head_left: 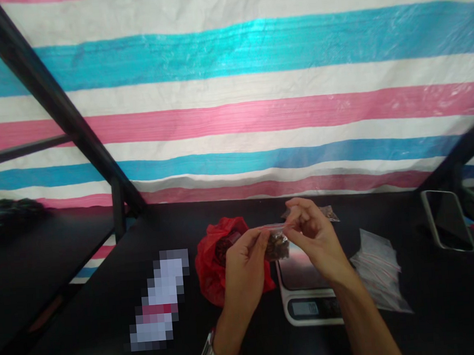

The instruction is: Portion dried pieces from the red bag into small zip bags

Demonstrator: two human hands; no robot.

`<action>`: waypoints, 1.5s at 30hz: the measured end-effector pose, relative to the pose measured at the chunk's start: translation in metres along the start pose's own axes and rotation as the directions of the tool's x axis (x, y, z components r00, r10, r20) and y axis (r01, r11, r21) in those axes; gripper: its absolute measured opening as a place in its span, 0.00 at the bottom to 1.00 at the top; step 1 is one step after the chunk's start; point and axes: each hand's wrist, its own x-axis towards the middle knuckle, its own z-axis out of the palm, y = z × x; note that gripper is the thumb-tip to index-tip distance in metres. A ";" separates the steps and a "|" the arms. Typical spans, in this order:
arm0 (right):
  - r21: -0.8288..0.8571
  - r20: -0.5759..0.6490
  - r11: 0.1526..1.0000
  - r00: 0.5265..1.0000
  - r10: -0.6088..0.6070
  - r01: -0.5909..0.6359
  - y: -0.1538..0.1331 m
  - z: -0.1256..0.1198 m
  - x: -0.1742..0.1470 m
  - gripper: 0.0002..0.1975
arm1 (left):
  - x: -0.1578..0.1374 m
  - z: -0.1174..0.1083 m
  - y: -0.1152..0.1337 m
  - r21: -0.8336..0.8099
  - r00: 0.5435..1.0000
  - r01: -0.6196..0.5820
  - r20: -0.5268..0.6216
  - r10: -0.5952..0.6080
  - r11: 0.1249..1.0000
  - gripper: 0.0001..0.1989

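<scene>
Between my two hands is a small clear zip bag [278, 245] with brown dried bits in its lower part. My left hand [247, 264] pinches the bag's top left edge between thumb and fingers. At its top right corner, my right hand [312, 237] pinches the zip strip. Beneath the bag and my right hand sits a white kitchen scale [291, 312] with a metal plate; its display is lit. Just behind my left hand, a red plastic bag [211, 267] stands open with dark dried contents, partly hidden.
A stack of clear zip bags [378, 270] lies right of the scale. Behind my right hand is another filled bag [330, 213]. A phone [449, 220] lies at the far right, and a blurred-out strip [160, 298] at left. Black frame bars [63, 114] border the black table [117, 274].
</scene>
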 end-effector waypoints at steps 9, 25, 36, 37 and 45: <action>-0.093 0.044 0.993 0.996 0.082 -0.077 0.003 0.008 -0.001 0.19 | 0.003 -0.005 0.004 -0.066 1.000 0.014 0.023 -0.012 0.998 0.12; -0.089 0.096 0.992 0.990 0.101 -0.093 -0.003 0.008 -0.004 0.22 | -0.001 -0.015 0.004 0.203 0.995 -0.062 0.093 0.044 0.977 0.13; -0.288 -0.582 0.958 0.795 -0.171 -0.005 -0.006 -0.067 0.009 0.15 | -0.018 -0.021 0.028 0.554 0.924 -0.284 -0.060 0.377 0.783 0.22; -0.310 -0.624 0.951 0.756 -0.198 -0.007 -0.002 -0.079 0.010 0.16 | -0.019 -0.023 0.029 0.568 0.921 -0.271 -0.082 0.381 0.777 0.22; -0.385 -0.627 0.900 0.773 -0.095 -0.203 0.032 -0.100 0.007 0.18 | -0.018 -0.027 0.028 0.583 0.922 -0.283 -0.053 0.383 0.762 0.21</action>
